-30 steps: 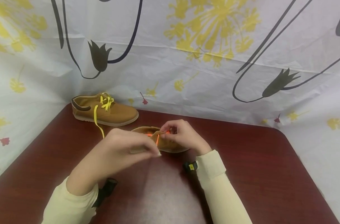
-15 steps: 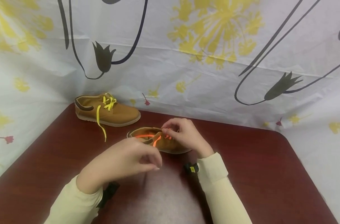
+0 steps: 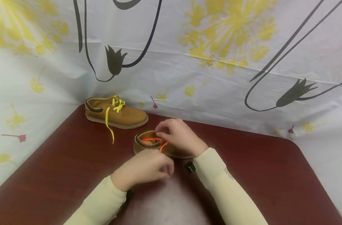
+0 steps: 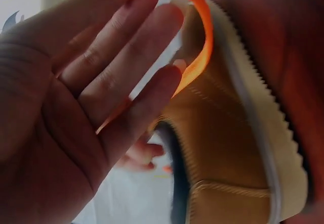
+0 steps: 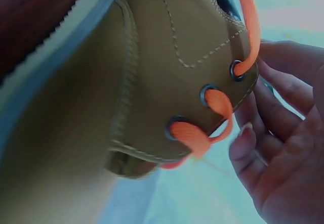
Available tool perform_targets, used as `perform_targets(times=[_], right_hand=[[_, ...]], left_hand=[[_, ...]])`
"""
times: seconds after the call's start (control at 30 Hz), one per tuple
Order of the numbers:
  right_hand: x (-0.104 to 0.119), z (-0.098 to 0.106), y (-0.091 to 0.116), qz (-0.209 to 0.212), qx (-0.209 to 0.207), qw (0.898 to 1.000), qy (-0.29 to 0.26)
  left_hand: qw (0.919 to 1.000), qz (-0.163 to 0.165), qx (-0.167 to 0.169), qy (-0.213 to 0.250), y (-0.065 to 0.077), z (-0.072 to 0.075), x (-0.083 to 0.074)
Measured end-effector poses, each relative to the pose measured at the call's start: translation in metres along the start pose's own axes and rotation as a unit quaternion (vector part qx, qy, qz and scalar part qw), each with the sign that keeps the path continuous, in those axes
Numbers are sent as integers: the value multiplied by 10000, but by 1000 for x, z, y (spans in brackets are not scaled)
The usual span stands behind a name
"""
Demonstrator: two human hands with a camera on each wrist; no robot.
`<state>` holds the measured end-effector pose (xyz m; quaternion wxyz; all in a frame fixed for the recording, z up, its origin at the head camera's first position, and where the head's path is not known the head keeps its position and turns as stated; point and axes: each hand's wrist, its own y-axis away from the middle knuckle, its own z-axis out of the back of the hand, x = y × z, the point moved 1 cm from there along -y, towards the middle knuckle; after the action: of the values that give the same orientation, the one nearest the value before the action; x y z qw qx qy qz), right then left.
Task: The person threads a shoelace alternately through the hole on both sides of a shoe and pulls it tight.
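A tan shoe (image 3: 139,148) with an orange lace (image 4: 204,44) sits on the table in front of me. My left hand (image 3: 148,167) is on the near side of the shoe, pinching the lace between thumb and forefinger; the strand loops past the other fingers in the left wrist view. My right hand (image 3: 180,136) reaches over the shoe's top and grips its eyelet flap (image 5: 187,37) near the opening. Orange lace runs through several metal eyelets (image 5: 208,95) there. Part of the lace lies across the shoe's opening. The toe is largely hidden behind my right hand.
A second tan shoe (image 3: 127,116), with a yellow lace (image 3: 109,118) hanging down its side, stands at the back left of the dark red table (image 3: 238,175). A white flower-patterned sheet (image 3: 171,75) encloses the back and sides.
My left hand has come down toward me and right, drawing the orange lace and uncovering the shoe's heel. My right hand has slid slightly toward the shoe's opening. The head view has turned left.
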<state>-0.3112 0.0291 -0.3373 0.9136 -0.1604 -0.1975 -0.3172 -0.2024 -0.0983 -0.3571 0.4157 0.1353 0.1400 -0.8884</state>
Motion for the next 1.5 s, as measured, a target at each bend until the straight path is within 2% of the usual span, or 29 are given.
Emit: perform_targets(times=[0.1, 0.27, 0.4, 0.53, 0.7, 0.8, 0.9, 1.2, 1.33, 1.5], right_hand=[[7, 0, -9, 127, 484, 9982, 322], [18, -9, -24, 247, 1075, 9878, 1099], [24, -18, -33, 226, 1193, 9796, 1599], [26, -25, -38, 221, 1195, 9768, 1761], [27, -28, -42, 316, 1205, 9775, 1702], [26, -29, -43, 389, 1233, 9768, 1706], [23, -30, -43, 510, 1253, 9758, 1718], [16, -28, -40, 1354, 1315, 9713, 1448], [14, -27, -40, 1414, 1301, 9767, 961], [10, -23, -37, 1217, 1162, 9857, 91]], left_hand=[[9997, 40, -134, -215, -1, -7, 2], [9981, 21, -435, -446, -1, -16, 7], [9972, 41, -548, -506, -1, -20, 11], [9969, -5, -592, -511, -1, -24, 14], [9980, 86, -429, -452, -4, -24, 14], [9983, 252, -296, -423, -4, -24, 14], [9981, 318, -285, -433, -5, -23, 14], [9990, 310, -246, -212, -4, -23, 15], [9991, 371, -182, -129, -3, -21, 14], [9990, 419, -94, -100, -3, -18, 13]])
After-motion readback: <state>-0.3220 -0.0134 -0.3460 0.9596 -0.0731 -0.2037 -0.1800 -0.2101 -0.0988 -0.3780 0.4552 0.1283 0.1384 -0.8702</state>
